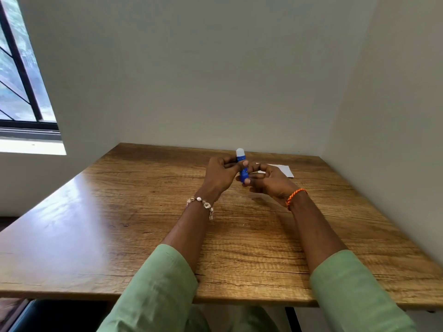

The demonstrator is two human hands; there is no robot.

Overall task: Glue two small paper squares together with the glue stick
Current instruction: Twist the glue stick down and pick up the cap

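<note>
A blue glue stick (242, 167) with a white top stands upright above the far middle of the wooden table (119, 226), held between both hands. My left hand (219, 176) grips its upper body with thumb and fingers. My right hand (266, 183) holds its lower end with the fingertips. White paper (284, 170) lies flat on the table just behind my right hand, partly hidden by it; I cannot tell whether it is one piece or two.
Walls close the table in at the back and on the right. A window (21, 75) is at the far left. The table's front edge (239, 301) runs below my green sleeves.
</note>
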